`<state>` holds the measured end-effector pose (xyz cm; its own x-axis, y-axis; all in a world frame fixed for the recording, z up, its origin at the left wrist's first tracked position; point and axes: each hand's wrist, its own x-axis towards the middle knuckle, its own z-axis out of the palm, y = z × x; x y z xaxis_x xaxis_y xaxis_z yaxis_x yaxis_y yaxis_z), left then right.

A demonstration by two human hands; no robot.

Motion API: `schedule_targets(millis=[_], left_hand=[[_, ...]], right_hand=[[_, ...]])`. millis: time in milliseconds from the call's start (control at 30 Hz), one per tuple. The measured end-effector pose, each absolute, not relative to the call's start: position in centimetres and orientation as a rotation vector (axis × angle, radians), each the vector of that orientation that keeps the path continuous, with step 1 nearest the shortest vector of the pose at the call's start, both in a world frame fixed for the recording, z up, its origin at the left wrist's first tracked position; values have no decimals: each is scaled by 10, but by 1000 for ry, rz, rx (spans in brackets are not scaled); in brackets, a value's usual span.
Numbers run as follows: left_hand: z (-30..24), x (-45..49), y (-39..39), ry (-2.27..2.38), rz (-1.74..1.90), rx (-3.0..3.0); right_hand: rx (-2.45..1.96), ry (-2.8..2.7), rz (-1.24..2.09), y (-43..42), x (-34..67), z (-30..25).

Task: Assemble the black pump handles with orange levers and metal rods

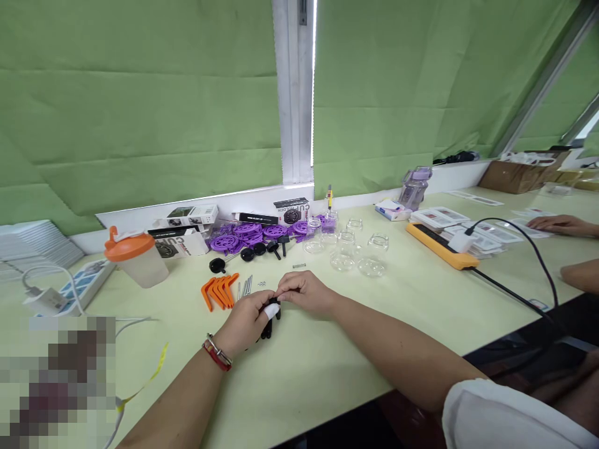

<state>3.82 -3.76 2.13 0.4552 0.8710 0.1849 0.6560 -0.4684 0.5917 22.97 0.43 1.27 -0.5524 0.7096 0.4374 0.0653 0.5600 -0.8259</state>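
Observation:
My left hand (248,315) is closed around a small black part (275,303), its thumb wrapped in something white. Against the same part, my right hand (302,292) pinches with thumb and fingertips; what lies between them is too small to make out. More black pieces (266,330) lie on the table under my left hand. Just beyond the hands are several orange angled pieces (221,290), metal pins (246,285), tiny screws or similar bits (261,284) and a spring (299,266). Black round-headed parts (248,254) sit farther back, before a heap of purple wheel-like pieces (243,237).
Clear glass-like cups (344,255) stand behind my right hand. An orange-lidded bottle (140,259) and a white power strip (93,284) are at left. Printed boxes (180,242) line the back. At right are a yellow power strip (440,246), stacked cards (437,217) and another person's hand (556,223).

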Motion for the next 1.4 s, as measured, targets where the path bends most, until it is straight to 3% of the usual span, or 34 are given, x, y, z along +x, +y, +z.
schedule_targets(millis=[733, 833, 1000, 1400], left_hand=[[23, 37, -38, 1287, 676, 2250], [24, 38, -39, 1262, 681, 2213], [26, 39, -40, 1255, 685, 2181], [26, 38, -40, 1252, 659, 2204]], right_hand=[[-641, -1990, 1043, 6, 230, 9], [-778, -2000, 891, 18, 235, 5], [-1329, -1962, 363, 55, 255, -7], [-1456, -2222, 309, 57, 256, -12]])
